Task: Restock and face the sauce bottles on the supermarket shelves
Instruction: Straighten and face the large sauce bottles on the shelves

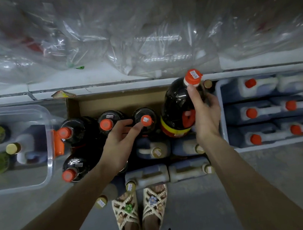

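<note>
The cardboard box (117,102) sits on the floor just ahead of both hands, bare cardboard showing beyond the fingertips. The right hand (205,115) is wrapped round the shoulder of a big dark sauce bottle (176,101), held up at the box's right end and tilted, cap pointing away from the person. The left hand (119,144) is slack-fingered, a fingertip touching the orange cap (145,120) of a smaller bottle (138,114) standing in the box; it grips nothing. I'd say the lift goes best with the left hand steadying that neighbour, and the heavy bottle carried by its body, not its cap. Its band (176,129) is red over yellow, print too blurred to read; the white stickers on the caps are equally illegible
</note>
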The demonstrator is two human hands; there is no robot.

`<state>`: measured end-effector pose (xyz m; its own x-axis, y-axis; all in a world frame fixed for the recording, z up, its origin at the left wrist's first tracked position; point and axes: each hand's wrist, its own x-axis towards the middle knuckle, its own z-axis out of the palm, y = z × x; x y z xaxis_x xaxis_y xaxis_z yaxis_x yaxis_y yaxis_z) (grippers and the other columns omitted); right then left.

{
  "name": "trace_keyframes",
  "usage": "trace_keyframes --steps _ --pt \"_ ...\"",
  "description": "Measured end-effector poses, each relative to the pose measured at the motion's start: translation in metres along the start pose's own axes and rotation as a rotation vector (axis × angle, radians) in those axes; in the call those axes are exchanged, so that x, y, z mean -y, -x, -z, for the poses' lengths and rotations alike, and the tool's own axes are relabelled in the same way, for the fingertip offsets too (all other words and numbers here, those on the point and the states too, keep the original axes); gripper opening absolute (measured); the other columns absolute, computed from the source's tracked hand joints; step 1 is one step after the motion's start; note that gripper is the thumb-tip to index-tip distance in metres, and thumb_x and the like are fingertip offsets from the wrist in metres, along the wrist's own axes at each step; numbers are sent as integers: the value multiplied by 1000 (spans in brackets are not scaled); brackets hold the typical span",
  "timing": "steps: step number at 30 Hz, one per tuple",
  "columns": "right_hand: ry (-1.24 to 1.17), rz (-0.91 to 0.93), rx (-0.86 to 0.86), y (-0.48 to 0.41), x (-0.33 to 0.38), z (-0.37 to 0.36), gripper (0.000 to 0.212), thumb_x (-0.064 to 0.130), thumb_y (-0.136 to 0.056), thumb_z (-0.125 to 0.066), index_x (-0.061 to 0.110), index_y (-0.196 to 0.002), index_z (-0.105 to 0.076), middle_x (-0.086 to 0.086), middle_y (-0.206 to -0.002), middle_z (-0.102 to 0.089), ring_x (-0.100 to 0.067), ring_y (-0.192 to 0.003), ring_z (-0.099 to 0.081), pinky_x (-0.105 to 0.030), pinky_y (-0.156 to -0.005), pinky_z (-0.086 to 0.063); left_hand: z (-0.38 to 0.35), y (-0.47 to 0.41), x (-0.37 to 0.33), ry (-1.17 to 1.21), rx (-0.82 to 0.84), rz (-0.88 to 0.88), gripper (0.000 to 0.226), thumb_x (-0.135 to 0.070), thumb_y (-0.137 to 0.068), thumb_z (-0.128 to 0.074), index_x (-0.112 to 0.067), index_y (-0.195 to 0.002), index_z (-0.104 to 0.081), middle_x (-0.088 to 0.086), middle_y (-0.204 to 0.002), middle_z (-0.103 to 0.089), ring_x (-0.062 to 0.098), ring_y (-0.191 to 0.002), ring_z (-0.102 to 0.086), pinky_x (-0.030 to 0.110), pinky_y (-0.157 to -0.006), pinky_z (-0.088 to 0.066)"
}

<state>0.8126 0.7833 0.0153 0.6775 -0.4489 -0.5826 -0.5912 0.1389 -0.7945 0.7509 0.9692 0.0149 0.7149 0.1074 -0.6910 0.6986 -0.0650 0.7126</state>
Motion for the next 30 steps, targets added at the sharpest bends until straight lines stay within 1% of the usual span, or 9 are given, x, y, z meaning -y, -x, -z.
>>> trace_keyframes --steps 5,7,11,16,20,23,25,27,30 --pt "58 73 96 54 82 11 36 35 -74 -80 20 -102 -62 10 -78 -67 -2 -55 -57 -18 -56 -50 1 46 -66 51 62 -79 26 -32 -90 -59 -21 -114 -55 -2 -101 -64 11 -97 -62 16 -76 -47" --pt "48 94 134 82 117 19 31 33 -73 -80 23 -96 -63 9 -67 -67 -7 -53 -56 -18 -54 -49 1 69 -97 68 118 -115 41 -38 -88 -61 -19 -123 -52 -1 -106 -64 8 -96 -62 13 -73 -49" --pt "21 123 254 145 203 30 45 39 -66 -81 14 -100 -68 1 -64 -67 -18 -57 -52 -23 -51 -43 11 118 -169 55 232 -249 82 -61 -61 -75 -28 -131 -48 -10 -114 -66 1 -103 -63 22 -87 -51" --pt "28 267 419 229 322 45 45 51 -55 -75 14 -82 -74 1 -63 -64 -12 -49 -42 -21 -45 -34 45 188 -277 -17 303 -509 76 -58 -56 -75 -47 -125 -44 -22 -132 -52 -18 -116 -44 5 -94 -35" --pt "26 402 536 293 411 49 35 48 -53 -73 17 -70 -73 6 -54 -58 -11 -46 -34 -19 -41 -29 73 250 -361 -23 394 -623 96 -61 -47 -85 -39 -130 -42 -18 -130 -57 -1 -122 -51 32 -109 -39" --pt "32 514 588 342 477 53 50 53 -48 -75 11 -75 -75 1 -58 -60 -12 -46 -37 -18 -41 -30 91 307 -425 -18 374 -772 97 -54 -47 -86 -27 -131 -45 -13 -127 -62 4 -121 -54 31 -107 -42" --pt "60 583 628 374 515 53 44 52 -55 -74 11 -72 -74 -1 -63 -66 -11 -48 -49 -17 -41 -34 104 341 -461 0 316 -829 93 -44 -51 -82 -21 -134 -45 -4 -129 -62 11 -123 -55 34 -106 -42" --pt "76 657 681 402 549 51 30 45 -68 -73 16 -70 -75 2 -70 -72 -8 -58 -61 -18 -47 -42 119 372 -492 18 257 -873 86 -42 -51 -80 -21 -129 -50 -4 -124 -65 13 -119 -59 32 -101 -46" --pt "106 744 759 439 590 46 38 51 -60 -73 18 -79 -78 -5 -89 -76 -21 -84 -70 -39 -77 -55 139 413 -525 32 144 -931 78 -41 -48 -81 -23 -120 -57 -6 -114 -70 10 -109 -64 30 -95 -50"
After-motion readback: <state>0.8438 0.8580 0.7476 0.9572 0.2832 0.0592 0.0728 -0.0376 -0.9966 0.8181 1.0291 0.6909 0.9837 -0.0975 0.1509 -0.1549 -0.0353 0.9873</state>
